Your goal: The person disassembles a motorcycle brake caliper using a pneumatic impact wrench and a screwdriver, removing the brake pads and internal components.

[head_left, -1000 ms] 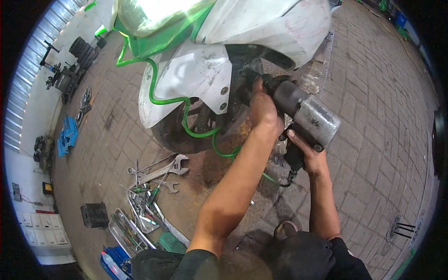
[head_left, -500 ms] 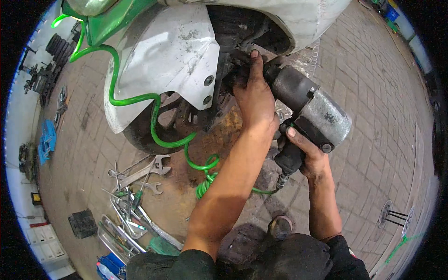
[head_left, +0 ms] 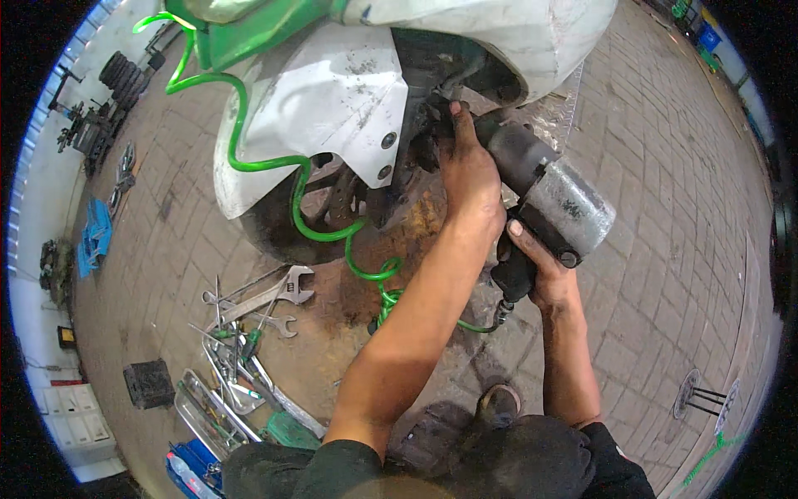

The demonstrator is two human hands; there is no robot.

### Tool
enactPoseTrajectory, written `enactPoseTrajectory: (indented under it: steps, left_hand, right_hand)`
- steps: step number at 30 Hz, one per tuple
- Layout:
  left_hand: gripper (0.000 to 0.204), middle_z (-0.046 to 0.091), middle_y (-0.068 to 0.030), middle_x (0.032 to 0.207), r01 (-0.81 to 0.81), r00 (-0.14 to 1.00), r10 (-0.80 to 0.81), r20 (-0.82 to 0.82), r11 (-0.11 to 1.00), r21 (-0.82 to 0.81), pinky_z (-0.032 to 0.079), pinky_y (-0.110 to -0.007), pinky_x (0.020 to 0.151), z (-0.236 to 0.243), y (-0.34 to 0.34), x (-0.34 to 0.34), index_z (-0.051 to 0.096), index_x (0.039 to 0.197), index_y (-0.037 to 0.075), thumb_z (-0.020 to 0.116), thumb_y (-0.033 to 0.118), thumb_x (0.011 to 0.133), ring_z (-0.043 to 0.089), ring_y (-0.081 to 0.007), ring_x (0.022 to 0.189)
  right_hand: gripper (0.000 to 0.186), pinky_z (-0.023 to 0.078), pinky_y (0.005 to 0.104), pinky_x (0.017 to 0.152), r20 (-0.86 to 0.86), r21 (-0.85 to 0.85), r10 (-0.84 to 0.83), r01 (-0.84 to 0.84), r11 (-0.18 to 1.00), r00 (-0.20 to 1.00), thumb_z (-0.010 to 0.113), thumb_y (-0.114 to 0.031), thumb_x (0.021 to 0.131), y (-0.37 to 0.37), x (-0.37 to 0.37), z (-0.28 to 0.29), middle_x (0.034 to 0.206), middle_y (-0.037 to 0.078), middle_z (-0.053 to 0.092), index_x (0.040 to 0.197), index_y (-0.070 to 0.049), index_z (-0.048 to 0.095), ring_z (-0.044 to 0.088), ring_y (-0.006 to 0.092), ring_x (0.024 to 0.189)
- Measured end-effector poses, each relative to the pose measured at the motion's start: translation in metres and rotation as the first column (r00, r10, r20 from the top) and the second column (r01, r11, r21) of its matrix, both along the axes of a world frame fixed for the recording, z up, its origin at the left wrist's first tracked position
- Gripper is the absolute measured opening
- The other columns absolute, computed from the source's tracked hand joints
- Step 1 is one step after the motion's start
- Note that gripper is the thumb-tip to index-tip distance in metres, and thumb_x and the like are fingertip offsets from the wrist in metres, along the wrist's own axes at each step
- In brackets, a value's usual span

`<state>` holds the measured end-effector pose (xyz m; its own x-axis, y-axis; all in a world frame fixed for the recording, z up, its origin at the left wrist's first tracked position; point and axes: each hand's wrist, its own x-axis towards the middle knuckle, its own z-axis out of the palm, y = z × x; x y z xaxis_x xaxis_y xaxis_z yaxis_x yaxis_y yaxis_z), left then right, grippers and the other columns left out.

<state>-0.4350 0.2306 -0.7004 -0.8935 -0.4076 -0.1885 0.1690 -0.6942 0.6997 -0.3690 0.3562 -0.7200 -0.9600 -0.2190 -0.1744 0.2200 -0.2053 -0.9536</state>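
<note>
A dark brownish shoe shows its rounded toe; to its left sits a plain charcoal short sleeve, to its right a black short sleeve with a small pale mark, and just below it, rounded dark cloth.

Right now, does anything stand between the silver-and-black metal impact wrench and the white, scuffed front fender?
Yes, in this view: the bare left hand, just left of the wrench. The glossy, bright-green coiled hose passes lower, beneath the left forearm.
</note>
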Motion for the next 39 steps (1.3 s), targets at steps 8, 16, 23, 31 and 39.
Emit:
enactPoseTrajectory:
  steps: [8,16,23,31,39]
  left_hand:
    - [0.059,0.052,-0.0122,0.127,0.065,0.996,-0.050,0.080,0.979,-0.195,0.039,-0.036,0.097,-0.030,-0.016,0.003,0.044,0.132,0.001,0.046,0.049,0.097,0.052,-0.0239,0.112]
    - [0.039,0.058,-0.0088,0.102,-0.023,0.886,-0.409,-0.219,0.433,-0.901,0.045,-0.034,0.083,0.068,-0.027,0.095,0.053,0.114,0.001,0.054,0.036,0.095,0.058,-0.0224,0.092]
    - [0.030,0.064,-0.0046,0.089,0.014,0.924,-0.378,-0.064,0.200,-0.980,0.050,-0.031,0.071,0.097,-0.195,0.277,0.058,0.106,0.002,0.066,0.027,0.090,0.062,-0.0172,0.079]
    - [0.054,0.062,-0.0247,0.116,-0.019,0.205,0.922,0.329,0.340,-0.940,0.044,-0.039,0.093,-0.097,-0.367,0.703,0.051,0.129,-0.002,0.052,0.041,0.096,0.058,-0.0349,0.112]
    - [0.046,0.067,-0.0237,0.094,0.326,0.093,0.920,0.381,0.333,-0.885,0.050,-0.044,0.079,-0.161,-0.337,0.695,0.057,0.114,0.001,0.062,0.039,0.089,0.065,-0.0394,0.089]
  right_hand:
    - [0.037,0.050,0.0315,0.063,0.247,-0.170,-0.117,0.162,0.972,0.962,0.070,-0.017,0.080,-0.001,0.038,-0.030,0.088,0.009,0.059,0.107,0.001,0.054,0.059,0.0189,0.073]
    - [0.035,0.049,0.0322,0.074,0.310,-0.233,0.118,-0.045,0.971,0.944,0.069,-0.020,0.079,0.063,0.093,-0.098,0.097,0.013,0.060,0.103,0.003,0.059,0.058,0.0223,0.086]
    - [0.035,0.049,0.0325,0.074,0.462,-0.046,0.244,-0.252,0.967,0.852,0.069,-0.021,0.079,0.020,0.123,-0.131,0.097,0.013,0.060,0.103,0.003,0.059,0.058,0.0225,0.086]
    - [0.036,0.049,0.0328,0.075,0.539,0.054,0.313,-0.403,0.913,0.782,0.069,-0.022,0.079,-0.026,0.152,-0.138,0.097,0.013,0.061,0.104,0.002,0.059,0.059,0.0228,0.087]
    - [0.036,0.049,0.0331,0.075,0.529,0.202,0.265,-0.423,0.883,0.806,0.070,-0.022,0.079,-0.042,0.158,-0.133,0.098,0.013,0.061,0.104,0.002,0.060,0.059,0.0230,0.087]
